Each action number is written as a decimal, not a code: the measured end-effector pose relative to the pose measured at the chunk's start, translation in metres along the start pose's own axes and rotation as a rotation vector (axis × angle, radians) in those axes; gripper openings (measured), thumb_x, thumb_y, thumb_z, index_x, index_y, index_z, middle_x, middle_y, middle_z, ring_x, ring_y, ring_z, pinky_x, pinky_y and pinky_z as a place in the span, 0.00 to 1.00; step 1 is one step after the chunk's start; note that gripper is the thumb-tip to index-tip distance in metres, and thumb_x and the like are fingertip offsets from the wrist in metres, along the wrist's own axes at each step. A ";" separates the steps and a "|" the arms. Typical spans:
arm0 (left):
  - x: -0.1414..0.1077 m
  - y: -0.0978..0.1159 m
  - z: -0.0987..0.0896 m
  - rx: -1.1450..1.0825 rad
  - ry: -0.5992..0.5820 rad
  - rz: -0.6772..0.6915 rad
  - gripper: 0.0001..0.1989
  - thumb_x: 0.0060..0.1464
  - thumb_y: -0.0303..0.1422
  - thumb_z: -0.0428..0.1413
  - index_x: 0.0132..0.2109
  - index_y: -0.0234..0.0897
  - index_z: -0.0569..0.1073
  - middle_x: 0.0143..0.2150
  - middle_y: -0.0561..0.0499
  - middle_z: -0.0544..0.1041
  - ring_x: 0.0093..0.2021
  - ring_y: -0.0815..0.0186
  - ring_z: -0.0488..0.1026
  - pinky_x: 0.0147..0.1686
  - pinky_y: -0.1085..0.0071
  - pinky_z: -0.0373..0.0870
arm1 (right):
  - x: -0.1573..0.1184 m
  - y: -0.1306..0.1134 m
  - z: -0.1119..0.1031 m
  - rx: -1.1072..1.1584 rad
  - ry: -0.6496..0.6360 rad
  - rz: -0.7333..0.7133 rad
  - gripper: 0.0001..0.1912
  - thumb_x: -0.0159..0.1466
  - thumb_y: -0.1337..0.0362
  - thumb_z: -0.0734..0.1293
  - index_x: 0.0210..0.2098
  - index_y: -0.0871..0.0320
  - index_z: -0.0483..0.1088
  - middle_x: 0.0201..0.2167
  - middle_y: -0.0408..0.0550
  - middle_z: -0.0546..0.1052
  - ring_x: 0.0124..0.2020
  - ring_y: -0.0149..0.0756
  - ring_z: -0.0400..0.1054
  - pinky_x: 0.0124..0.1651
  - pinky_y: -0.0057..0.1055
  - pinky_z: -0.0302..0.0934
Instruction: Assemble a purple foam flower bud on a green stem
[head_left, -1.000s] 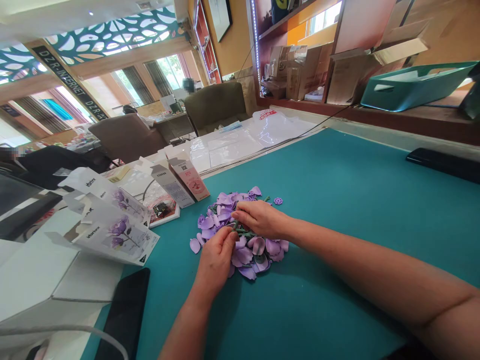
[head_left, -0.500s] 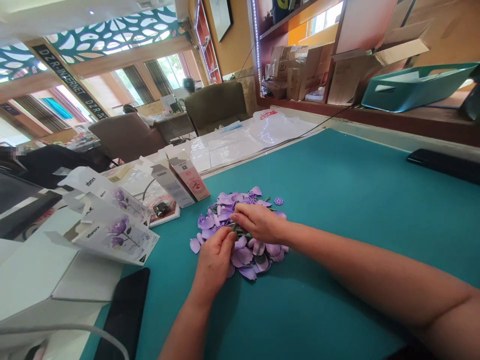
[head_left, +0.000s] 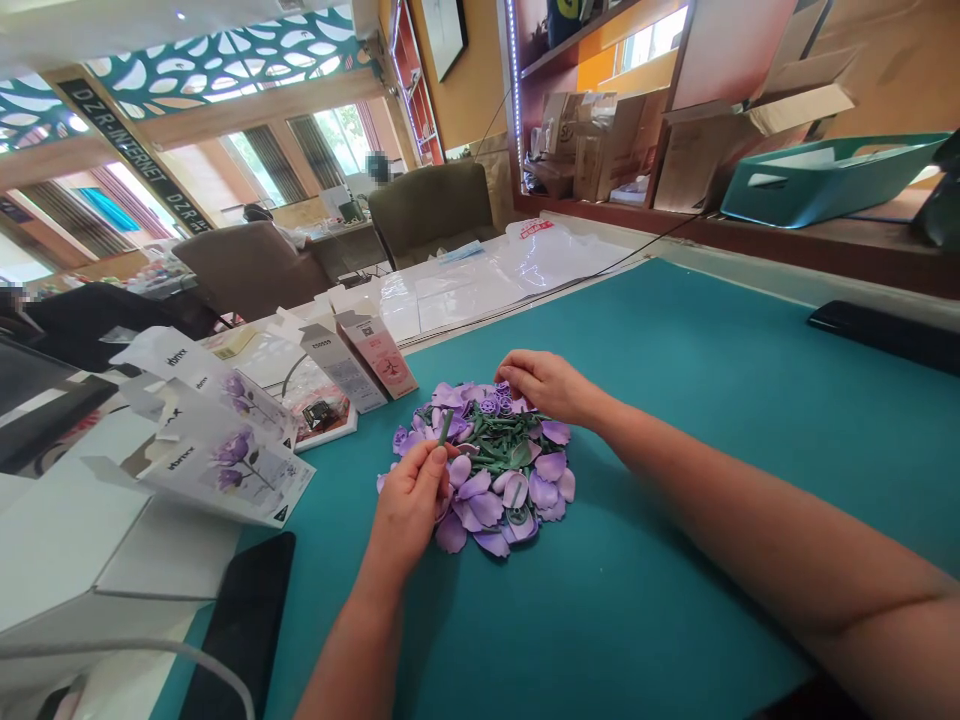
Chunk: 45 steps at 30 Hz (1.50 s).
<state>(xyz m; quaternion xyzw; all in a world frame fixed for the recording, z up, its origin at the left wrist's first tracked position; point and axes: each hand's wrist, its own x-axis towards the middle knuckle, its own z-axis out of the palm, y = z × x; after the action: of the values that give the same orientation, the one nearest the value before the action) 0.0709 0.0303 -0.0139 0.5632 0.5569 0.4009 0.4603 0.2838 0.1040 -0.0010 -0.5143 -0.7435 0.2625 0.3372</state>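
Observation:
A heap of purple petals (head_left: 480,508) and green stem parts (head_left: 499,440) lies on the teal mat (head_left: 675,600). At the heap's left edge my left hand (head_left: 411,495) is closed around a short green stem piece (head_left: 445,427), which points upward from its thumb and fingers. My right hand (head_left: 546,385) is over the far right side of the heap, fingertips bent together by the purple petals and small openwork purple discs (head_left: 491,403). Whatever its fingers may pinch is hidden.
Opened white flower boxes (head_left: 232,465) stand to the left, with a pink box (head_left: 379,355) behind them. A long black object (head_left: 244,625) lies at the mat's left edge, and a black case (head_left: 885,333) at the far right. Clear plastic sheeting (head_left: 495,275) lies beyond the mat.
My right hand has left the stem piece and moved back and right, uncovering the green parts mid-heap. My left hand has shifted slightly left, keeping the stem piece.

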 end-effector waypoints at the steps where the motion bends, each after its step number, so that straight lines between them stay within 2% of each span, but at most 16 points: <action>1: 0.001 -0.001 0.000 -0.007 0.002 -0.004 0.20 0.52 0.48 0.54 0.39 0.34 0.73 0.21 0.59 0.64 0.18 0.74 0.56 0.18 0.76 0.51 | 0.001 0.002 -0.002 -0.078 0.000 0.011 0.14 0.68 0.63 0.55 0.38 0.59 0.71 0.29 0.44 0.74 0.27 0.29 0.64 0.31 0.26 0.55; 7: 0.005 -0.006 0.000 -0.002 -0.011 -0.028 0.20 0.49 0.48 0.56 0.39 0.34 0.72 0.22 0.58 0.65 0.18 0.73 0.58 0.19 0.76 0.53 | 0.006 0.014 -0.014 -0.363 -0.068 0.065 0.14 0.67 0.63 0.58 0.42 0.57 0.74 0.37 0.49 0.79 0.36 0.35 0.69 0.34 0.28 0.56; 11: 0.006 -0.007 0.000 0.033 -0.023 -0.033 0.21 0.50 0.48 0.56 0.40 0.34 0.73 0.22 0.58 0.66 0.19 0.72 0.59 0.20 0.75 0.53 | 0.008 0.025 -0.021 -0.525 -0.198 0.125 0.11 0.61 0.68 0.64 0.37 0.57 0.78 0.36 0.52 0.80 0.38 0.41 0.72 0.32 0.30 0.54; 15: 0.005 -0.007 0.000 0.058 -0.049 -0.042 0.21 0.50 0.49 0.56 0.39 0.34 0.73 0.22 0.57 0.67 0.19 0.71 0.59 0.19 0.74 0.52 | 0.006 0.029 -0.019 -0.632 -0.336 0.155 0.11 0.56 0.70 0.66 0.36 0.56 0.80 0.38 0.54 0.81 0.39 0.44 0.74 0.31 0.30 0.56; 18: 0.006 -0.007 0.001 0.080 -0.061 -0.040 0.22 0.49 0.50 0.56 0.40 0.34 0.74 0.23 0.56 0.67 0.20 0.71 0.60 0.19 0.74 0.53 | 0.005 0.027 -0.014 -0.675 -0.381 0.166 0.12 0.56 0.70 0.66 0.37 0.55 0.80 0.38 0.54 0.82 0.39 0.44 0.75 0.32 0.29 0.59; 24: 0.005 -0.006 0.002 0.105 -0.072 -0.027 0.21 0.50 0.50 0.56 0.40 0.35 0.75 0.22 0.57 0.67 0.19 0.71 0.58 0.19 0.73 0.53 | 0.004 0.025 -0.007 -0.716 -0.362 0.182 0.13 0.59 0.69 0.65 0.39 0.57 0.80 0.41 0.58 0.81 0.41 0.46 0.75 0.35 0.31 0.64; 30: 0.003 -0.004 0.003 0.132 -0.068 -0.011 0.19 0.51 0.49 0.55 0.36 0.36 0.73 0.23 0.56 0.68 0.20 0.70 0.59 0.20 0.73 0.54 | 0.004 0.026 -0.006 -0.716 -0.373 0.147 0.13 0.59 0.69 0.65 0.39 0.55 0.79 0.41 0.55 0.81 0.41 0.46 0.76 0.35 0.31 0.65; 38: 0.005 -0.007 0.002 0.157 -0.100 -0.022 0.21 0.53 0.49 0.53 0.41 0.35 0.74 0.24 0.56 0.68 0.20 0.70 0.59 0.20 0.72 0.53 | 0.004 0.031 0.000 -0.753 -0.384 0.116 0.12 0.56 0.74 0.65 0.37 0.59 0.79 0.40 0.60 0.81 0.43 0.50 0.75 0.38 0.34 0.67; 45: 0.004 -0.008 0.001 0.180 -0.135 -0.027 0.23 0.55 0.49 0.52 0.45 0.33 0.73 0.25 0.56 0.68 0.21 0.70 0.60 0.22 0.72 0.55 | 0.003 0.032 0.013 -0.754 -0.335 0.105 0.14 0.55 0.75 0.64 0.38 0.63 0.78 0.42 0.63 0.80 0.46 0.52 0.74 0.42 0.37 0.66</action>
<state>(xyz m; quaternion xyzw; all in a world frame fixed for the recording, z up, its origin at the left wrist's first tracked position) 0.0705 0.0344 -0.0221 0.6207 0.5658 0.3040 0.4496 0.2916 0.1171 -0.0323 -0.5891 -0.8050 0.0689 -0.0140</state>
